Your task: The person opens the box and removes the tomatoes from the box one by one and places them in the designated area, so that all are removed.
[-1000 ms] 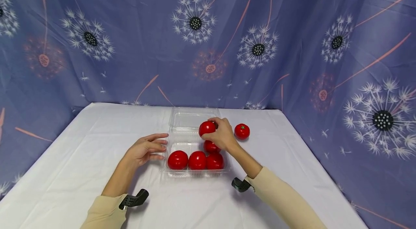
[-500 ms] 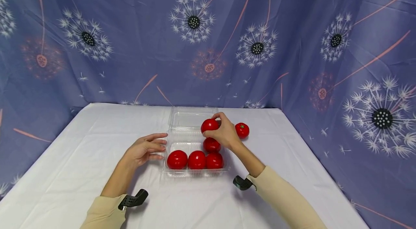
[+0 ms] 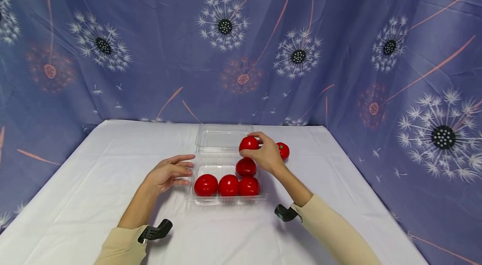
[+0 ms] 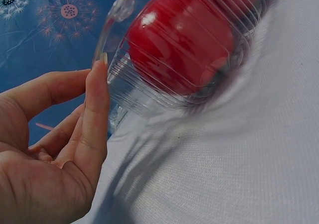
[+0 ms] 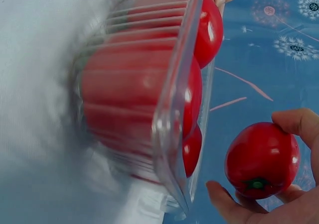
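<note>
My right hand point(image 3: 267, 154) grips a red tomato point(image 3: 249, 143) over the back right part of a clear plastic clamshell box point(image 3: 211, 169). In the right wrist view the held tomato point(image 5: 261, 159) shows its green stem end, apart from the box wall. Three tomatoes line the front of the box, one of them a front tomato point(image 3: 206, 185) at the left; another tomato point(image 3: 246, 167) sits behind the right one. My left hand point(image 3: 170, 174) is at the box's left side, fingers extended, with fingertips point(image 4: 97, 79) right at the clear wall.
A loose tomato point(image 3: 283, 151) lies on the white-covered table point(image 3: 301, 143) right of the box, partly behind the right hand. The box's lid point(image 3: 222, 137) lies folded open toward the back. A blue dandelion-print curtain point(image 3: 169, 47) hangs behind and at the sides.
The right hand has moved slightly right with its tomato, uncovering more of the tomato below it and overlapping the loose one. The left hand stays in place.
</note>
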